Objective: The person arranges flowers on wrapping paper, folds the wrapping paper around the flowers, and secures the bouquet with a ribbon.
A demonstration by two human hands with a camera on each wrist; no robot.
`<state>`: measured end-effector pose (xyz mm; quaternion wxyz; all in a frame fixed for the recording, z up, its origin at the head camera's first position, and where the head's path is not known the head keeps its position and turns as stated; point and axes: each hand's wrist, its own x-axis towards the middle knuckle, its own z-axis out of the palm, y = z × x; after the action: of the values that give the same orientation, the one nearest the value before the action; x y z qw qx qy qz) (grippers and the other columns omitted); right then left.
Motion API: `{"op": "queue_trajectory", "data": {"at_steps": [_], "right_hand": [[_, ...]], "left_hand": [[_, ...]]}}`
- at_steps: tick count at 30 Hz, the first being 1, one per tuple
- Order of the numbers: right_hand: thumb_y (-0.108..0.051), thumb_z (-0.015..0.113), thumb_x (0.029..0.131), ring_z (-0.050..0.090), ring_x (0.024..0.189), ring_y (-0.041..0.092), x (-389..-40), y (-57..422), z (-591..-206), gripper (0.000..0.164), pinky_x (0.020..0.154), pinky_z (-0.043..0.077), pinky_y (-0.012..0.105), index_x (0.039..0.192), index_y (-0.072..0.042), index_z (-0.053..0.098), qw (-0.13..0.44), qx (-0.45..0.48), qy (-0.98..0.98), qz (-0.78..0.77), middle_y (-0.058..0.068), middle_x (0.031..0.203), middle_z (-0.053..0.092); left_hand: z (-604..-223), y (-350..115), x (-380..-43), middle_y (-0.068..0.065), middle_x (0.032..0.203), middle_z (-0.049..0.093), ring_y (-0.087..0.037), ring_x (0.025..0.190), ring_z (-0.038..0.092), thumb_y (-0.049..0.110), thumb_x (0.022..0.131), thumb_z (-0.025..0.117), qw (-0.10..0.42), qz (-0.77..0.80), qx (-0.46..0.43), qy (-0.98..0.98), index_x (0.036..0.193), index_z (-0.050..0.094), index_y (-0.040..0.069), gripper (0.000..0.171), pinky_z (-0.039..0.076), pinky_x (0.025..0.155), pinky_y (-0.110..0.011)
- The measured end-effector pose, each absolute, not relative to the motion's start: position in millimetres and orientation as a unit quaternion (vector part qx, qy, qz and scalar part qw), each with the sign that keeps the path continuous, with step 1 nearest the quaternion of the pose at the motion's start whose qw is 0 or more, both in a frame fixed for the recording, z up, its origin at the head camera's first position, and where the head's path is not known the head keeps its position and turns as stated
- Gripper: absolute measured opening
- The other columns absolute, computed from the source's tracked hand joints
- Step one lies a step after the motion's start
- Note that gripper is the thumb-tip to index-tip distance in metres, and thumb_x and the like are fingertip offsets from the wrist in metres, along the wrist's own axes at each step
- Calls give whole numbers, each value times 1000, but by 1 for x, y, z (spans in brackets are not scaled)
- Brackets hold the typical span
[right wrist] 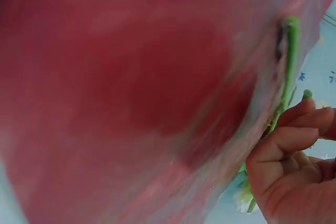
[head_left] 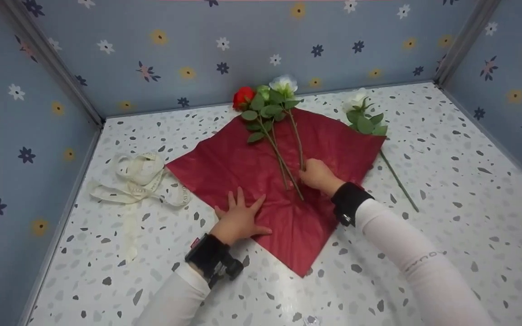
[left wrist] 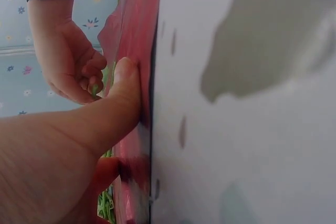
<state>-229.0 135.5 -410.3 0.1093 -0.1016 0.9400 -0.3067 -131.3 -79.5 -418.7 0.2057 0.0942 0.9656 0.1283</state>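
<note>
A dark red sheet of wrapping paper (head_left: 224,165) lies spread on the speckled table. My left hand (head_left: 238,219) presses on its lower left edge, fingers splayed. Over the paper, my right hand (head_left: 317,174) pinches the lower stem (head_left: 298,138) of a white flower (head_left: 283,85). The stem's green end (left wrist: 94,89) pokes out of the curled fingers in the left wrist view. Beside it, a red rose (head_left: 244,98) and a green flower (head_left: 263,92) lie with their stems crossing on the paper. In the right wrist view, a cut green stem (right wrist: 291,59) lies near the fingertips.
Another white flower (head_left: 356,100) lies right of the paper, its stem (head_left: 399,181) pointing toward the front. Loosely looped cream ribbon (head_left: 141,192) lies at the left. Flower-patterned panels (head_left: 252,50) wall the table's back and sides.
</note>
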Motion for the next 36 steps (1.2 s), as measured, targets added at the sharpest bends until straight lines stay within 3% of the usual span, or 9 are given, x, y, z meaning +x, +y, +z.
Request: {"op": "queue_trajectory", "data": {"at_steps": [9,11,14,17,21,24,29,36], "right_hand": [[-12,46,94,40,51,15,-227,131,-412,37,52,35,27,57,-14,41,142,-123,964,-188,-1,55,40],[-14,45,94,44,56,18,-227,128,-411,34,56,39,30,61,-12,45,146,-124,968,-163,3,59,46],[-18,43,96,60,76,26,-227,124,-411,26,71,49,39,84,-2,60,154,-123,973,-116,15,83,63],[-20,41,99,61,101,36,-227,122,-412,33,85,48,49,114,5,57,157,-128,976,-81,24,110,63],[-23,39,100,59,105,37,-225,123,-412,37,87,47,50,122,4,54,158,-133,975,-84,25,114,61],[-26,40,101,61,98,34,-226,128,-411,37,84,48,47,118,2,56,157,-132,972,-113,21,106,63],[-30,46,98,57,79,28,-230,144,-405,30,75,47,43,98,-3,59,125,-125,971,-162,11,81,59],[-27,51,93,56,79,31,-243,181,-384,25,73,45,45,93,-2,55,81,-89,975,-189,14,83,58]], "left_hand": [[-419,-79,-132,-28,154,1,-49,139,-3,58,77,68,206,126,91,966,151,22,32,91,11,96,-77],[-419,-78,-132,-27,154,1,-48,139,-3,59,77,68,206,123,90,967,151,21,32,92,11,96,-77],[-420,-78,-132,-27,154,2,-48,139,-2,59,76,68,205,120,91,967,151,21,32,92,12,96,-77],[-420,-78,-132,-28,154,3,-48,139,-2,59,76,68,204,120,92,967,151,22,31,92,12,95,-77],[-420,-79,-132,-28,154,3,-49,139,-1,59,76,69,203,123,93,967,151,23,31,92,12,95,-77],[-421,-79,-132,-28,154,2,-48,139,-2,59,76,68,203,123,93,967,151,22,31,92,12,95,-77],[-421,-79,-131,-28,154,1,-48,139,-3,58,76,68,205,128,93,966,151,22,32,92,10,95,-77],[-419,-79,-131,-29,153,1,-49,139,-3,58,76,69,201,130,95,966,151,22,31,92,11,95,-78]]}}
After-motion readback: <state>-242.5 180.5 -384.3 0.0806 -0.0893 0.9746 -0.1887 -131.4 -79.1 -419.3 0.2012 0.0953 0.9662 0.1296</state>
